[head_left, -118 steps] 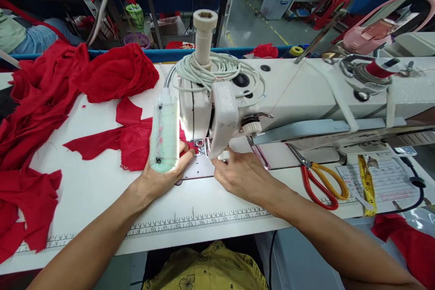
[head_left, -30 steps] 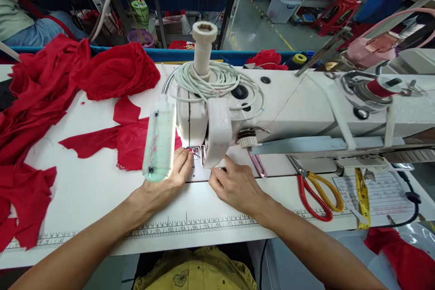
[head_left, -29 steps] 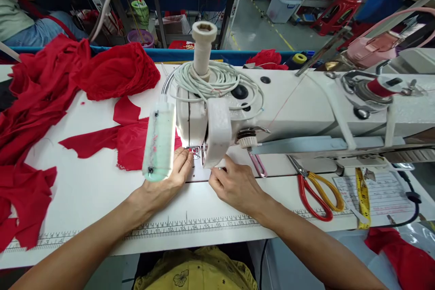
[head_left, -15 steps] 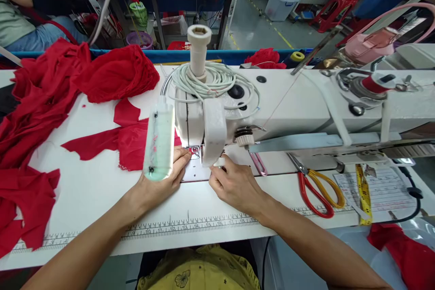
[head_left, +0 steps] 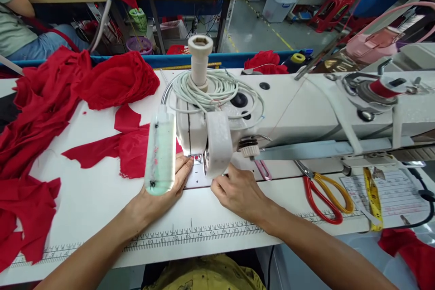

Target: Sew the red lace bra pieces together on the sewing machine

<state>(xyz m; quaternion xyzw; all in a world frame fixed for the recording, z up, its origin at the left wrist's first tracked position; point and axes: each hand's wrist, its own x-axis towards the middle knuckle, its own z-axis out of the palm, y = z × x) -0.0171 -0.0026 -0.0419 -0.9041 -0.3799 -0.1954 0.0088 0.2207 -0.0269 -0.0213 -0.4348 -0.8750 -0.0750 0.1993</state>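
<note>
A white sewing machine stands across the table. My left hand lies on the table just left of the needle, fingers flat and together, partly hidden behind the machine's lamp; its fingertips touch the red fabric at the presser foot. My right hand is just right of the needle, thumb and forefinger pinched together near the foot; what they pinch is too small to see.
Heaps of red fabric cover the left of the table. Red-and-yellow scissors, a yellow tape measure and a paper form lie at the right. Another person sits at the far left. A cable coil tops the machine.
Both hands stay at the needle; over the last seconds the small red piece has been fed under the foot. The view has shifted slightly downward.
</note>
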